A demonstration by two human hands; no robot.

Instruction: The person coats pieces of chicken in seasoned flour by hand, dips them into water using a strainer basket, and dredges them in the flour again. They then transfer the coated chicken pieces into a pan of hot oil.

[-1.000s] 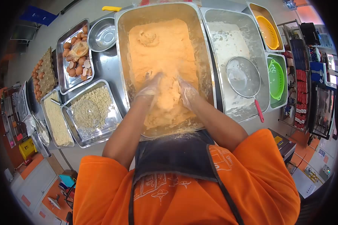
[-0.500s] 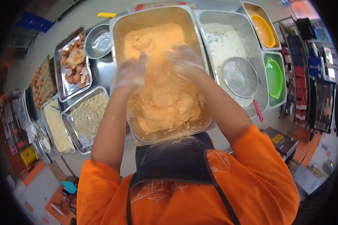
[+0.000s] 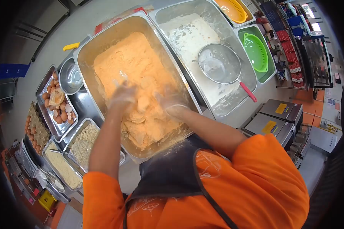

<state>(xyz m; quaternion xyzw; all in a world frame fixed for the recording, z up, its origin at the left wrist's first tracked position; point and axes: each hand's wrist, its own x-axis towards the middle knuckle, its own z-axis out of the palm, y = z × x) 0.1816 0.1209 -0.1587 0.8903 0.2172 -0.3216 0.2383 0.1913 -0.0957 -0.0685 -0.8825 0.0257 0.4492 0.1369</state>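
A deep metal pan [image 3: 90, 89] holds loose orange breading flour [image 3: 128, 51]. Lumpy pieces coated in orange [image 3: 143, 131] are heaped at its near end. My left hand [image 3: 122, 96], in a clear glove, is over the left of the heap, its fingers smeared by motion. Opposite it, my right hand [image 3: 172, 102], gloved too, is at the heap's right side and just as blurred. Orange lumps [image 3: 143, 100] show between the two hands. Whether either hand grips a piece cannot be made out.
Right of the pan, a tray of white flour [image 3: 189, 32] holds a sieve [image 3: 219, 63] with a red handle. Beyond are green [image 3: 256, 53] and orange baskets [image 3: 231, 9]. At left are a steel bowl [image 3: 70, 76], eggshells [image 3: 57, 101], a crumb tray [image 3: 84, 143] and a yellow handle [image 3: 71, 46].
Both hands have moved from the flour at the pan's far part down to the heap at its near end. The view has turned, so the pan now appears slanted.
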